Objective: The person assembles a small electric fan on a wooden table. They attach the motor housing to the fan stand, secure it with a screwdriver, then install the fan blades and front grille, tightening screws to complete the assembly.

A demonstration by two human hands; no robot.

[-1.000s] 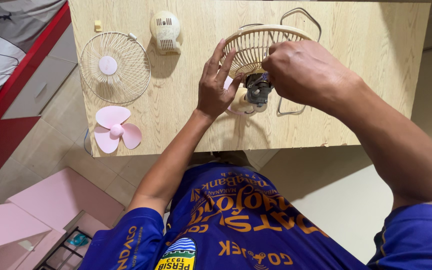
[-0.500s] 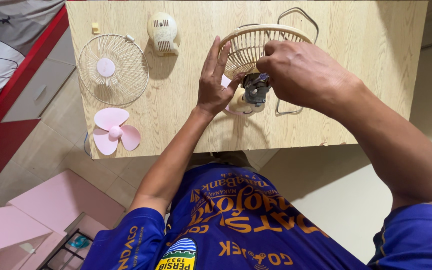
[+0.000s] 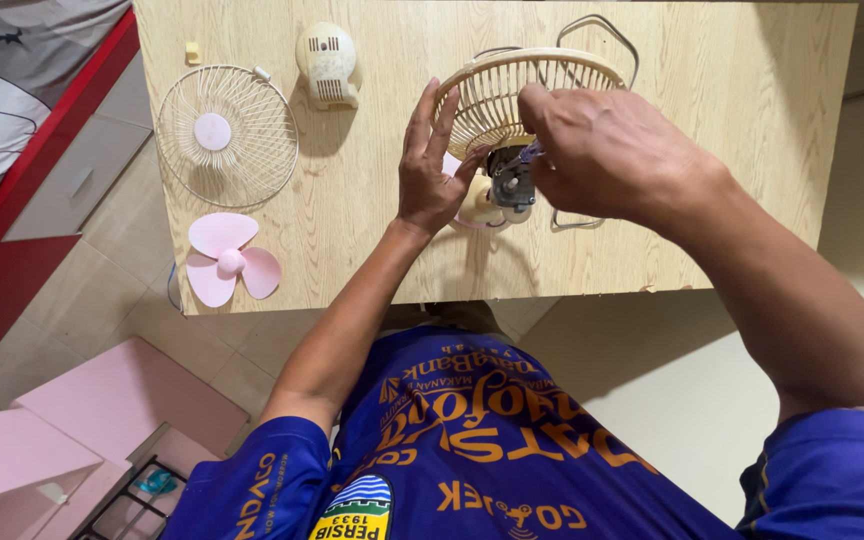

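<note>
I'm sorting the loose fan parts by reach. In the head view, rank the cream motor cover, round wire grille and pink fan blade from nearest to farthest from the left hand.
From the left hand:
1. Cream plastic motor cover, up and to its left.
2. Round white wire grille, farther left.
3. Pink three-bladed plastic fan blade, at the table's near left edge; close to the grille's distance, slightly farther.

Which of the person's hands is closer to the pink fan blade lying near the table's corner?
The left. The left hand rests against the cream fan grille, across bare table from the pink fan blade. The right hand works at the motor, farther from the blade.
</note>
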